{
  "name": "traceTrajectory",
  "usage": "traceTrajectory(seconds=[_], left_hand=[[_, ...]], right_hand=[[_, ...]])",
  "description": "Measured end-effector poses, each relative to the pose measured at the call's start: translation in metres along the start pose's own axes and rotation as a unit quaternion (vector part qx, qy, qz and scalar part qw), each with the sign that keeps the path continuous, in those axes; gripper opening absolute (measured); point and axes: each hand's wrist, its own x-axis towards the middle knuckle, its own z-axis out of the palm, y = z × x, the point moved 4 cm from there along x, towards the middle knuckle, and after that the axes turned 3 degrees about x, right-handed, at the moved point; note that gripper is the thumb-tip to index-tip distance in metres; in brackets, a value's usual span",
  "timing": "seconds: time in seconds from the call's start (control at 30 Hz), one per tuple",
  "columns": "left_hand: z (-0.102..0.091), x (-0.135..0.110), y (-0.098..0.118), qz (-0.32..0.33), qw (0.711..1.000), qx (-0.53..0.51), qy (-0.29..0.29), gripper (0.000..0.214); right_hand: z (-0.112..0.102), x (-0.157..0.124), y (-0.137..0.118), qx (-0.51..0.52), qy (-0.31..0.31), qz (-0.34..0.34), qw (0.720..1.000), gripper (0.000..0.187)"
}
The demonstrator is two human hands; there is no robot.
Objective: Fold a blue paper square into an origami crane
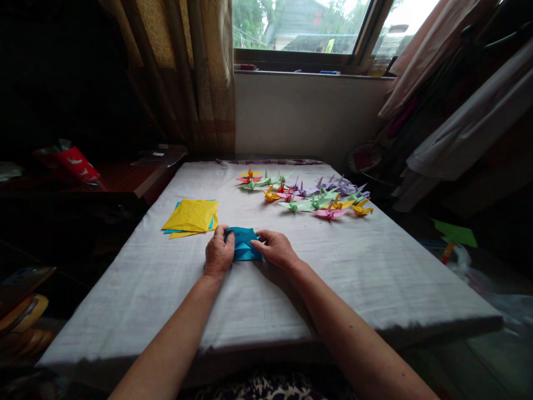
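The paper (244,239), blue and folded, sits low over the middle of the table's near half, between the two hands. The left hand (220,254) pinches its left edge, thumb on the near face; the right hand (275,249) pinches the right edge in the same way. The fingertips behind the sheet are partly hidden. Whether the lower edge touches the cloth (366,278) cannot be determined.

Handling: the paper is probably very light and thin, flexible when flat and stiffer along folds. Expect low slip, but easy creasing and tearing. Grip by the outer edges, thumb against fingers; avoid crushing the centre.

Surroundings: a stack (194,214) of yellow and blue sheets lies just beside the left hand and limits clearance there. The cranes (315,204), multicoloured, stand beyond the right hand, apart from it; a wide forward sweep could disturb them.
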Motion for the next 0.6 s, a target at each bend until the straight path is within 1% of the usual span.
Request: traceTrajectory(seconds=[0.1,0.2,0.23,0.3,0.4,0.5,0.6], left_hand=[[-0.003,0.001,0.0,0.004,1.0,0.0,0.016,0.016],[-0.006,0.002,-0.001,0.004,1.0,0.001,0.028,0.017],[-0.006,0.002,-0.002,0.003,1.0,0.001,0.031,0.017],[-0.007,0.003,-0.004,-0.002,0.999,0.0,0.035,0.018],[-0.007,0.006,-0.007,-0.007,0.999,-0.003,0.032,0.019],[-0.006,0.007,-0.01,-0.008,1.0,-0.011,0.024,0.021],[-0.006,0.008,-0.011,-0.007,1.0,-0.021,0.018,0.019]], right_hand=[[0.0,-0.003,-0.002,-0.047,0.011,-0.002,0.999,0.021],[-0.001,-0.004,-0.003,-0.072,0.022,0.001,0.997,0.02],[-0.001,-0.004,-0.003,-0.079,0.023,-0.003,0.997,0.022],[-0.002,-0.004,-0.005,-0.103,0.021,-0.02,0.994,0.032],[-0.002,-0.006,-0.008,-0.157,-0.004,-0.062,0.986,0.044],[-0.001,-0.007,-0.011,-0.195,-0.032,-0.099,0.975,0.049],[0.0,-0.007,-0.01,-0.209,-0.043,-0.117,0.97,0.049]])
